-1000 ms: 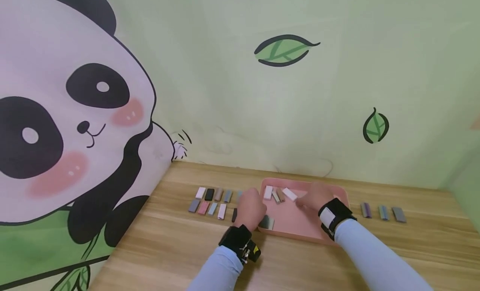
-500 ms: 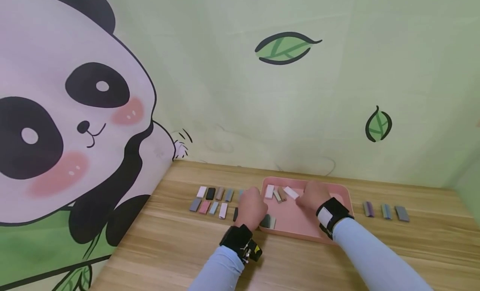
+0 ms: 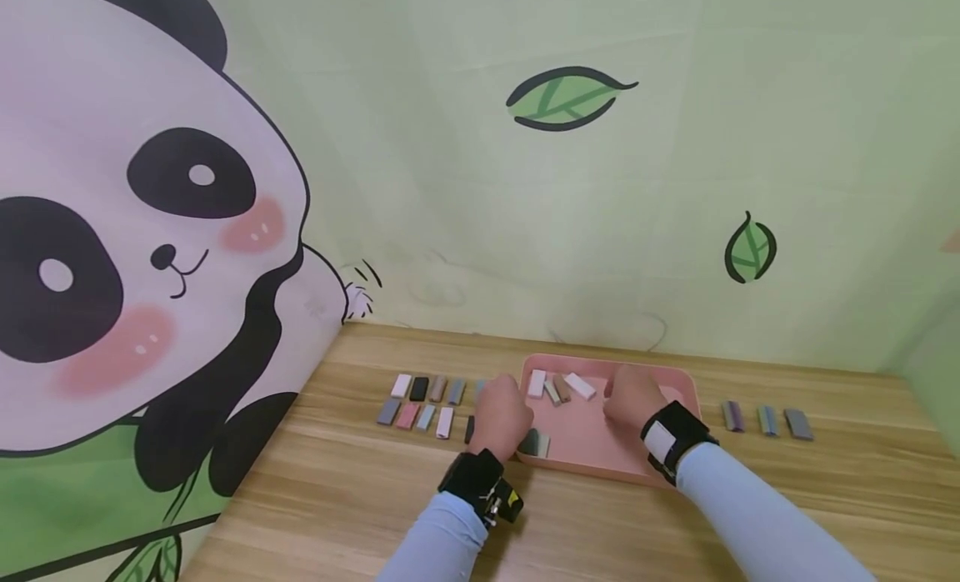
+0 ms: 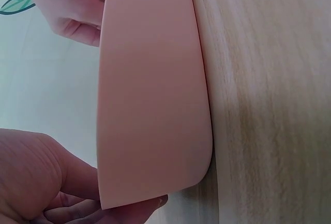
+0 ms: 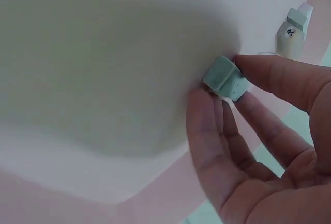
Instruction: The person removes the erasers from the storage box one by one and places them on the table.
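My left hand grips the left end of a shallow pink tray. In the left wrist view its thumb and fingers hold the corner of the tray wall. My right hand is over the tray's right half. The right wrist view shows it pinching a small teal block between thumb and fingertips; in the head view that block is hidden behind the hand. Inside the tray lie two white blocks, a brown one and a pale one. A dark green piece and a pale one lie beside the left hand.
Left of the tray, several small coloured blocks stand in two rows on the wooden table, among them a black block and a pink block. Three blocks, one of them grey, lie to its right. A printed cloth hangs behind.
My right hand has drawn slightly to the right, away from the tilted white block in the tray. The left hand keeps its hold on the tray.
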`<state>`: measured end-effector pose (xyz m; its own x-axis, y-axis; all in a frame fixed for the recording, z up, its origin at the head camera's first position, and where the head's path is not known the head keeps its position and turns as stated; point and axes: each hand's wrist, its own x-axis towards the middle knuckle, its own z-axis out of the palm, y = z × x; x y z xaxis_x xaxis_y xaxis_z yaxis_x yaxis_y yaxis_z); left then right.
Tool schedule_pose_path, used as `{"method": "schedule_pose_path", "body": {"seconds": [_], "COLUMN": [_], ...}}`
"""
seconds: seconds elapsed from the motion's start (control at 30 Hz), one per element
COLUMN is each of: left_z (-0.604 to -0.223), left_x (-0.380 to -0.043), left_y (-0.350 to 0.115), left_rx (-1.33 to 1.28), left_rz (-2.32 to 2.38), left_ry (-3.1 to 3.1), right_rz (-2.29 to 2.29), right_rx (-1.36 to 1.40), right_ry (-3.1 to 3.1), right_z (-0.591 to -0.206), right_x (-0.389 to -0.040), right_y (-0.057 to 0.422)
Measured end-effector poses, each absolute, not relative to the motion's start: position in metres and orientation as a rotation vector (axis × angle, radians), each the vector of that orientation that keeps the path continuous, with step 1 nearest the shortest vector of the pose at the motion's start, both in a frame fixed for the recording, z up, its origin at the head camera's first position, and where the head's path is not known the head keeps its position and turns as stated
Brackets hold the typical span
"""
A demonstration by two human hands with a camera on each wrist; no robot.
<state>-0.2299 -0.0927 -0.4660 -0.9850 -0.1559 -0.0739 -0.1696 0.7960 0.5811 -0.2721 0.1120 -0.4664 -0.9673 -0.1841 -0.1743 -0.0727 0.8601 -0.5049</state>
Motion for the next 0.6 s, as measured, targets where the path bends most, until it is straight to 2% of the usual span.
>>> {"method": "schedule_pose_path", "body": {"seconds": [0.6], "left_z": [-0.463], "left_x": [-0.228], "left_y": [-0.090], "left_rx": [-0.227], "left_rz": [0.934], "left_ry": [2.997], "right_rz": [-0.678], "right_rx": [-0.275], "right_ry": [2.702], "right_z": [-0.462], "right_x": [-0.246], "right_y": [0.125]}}
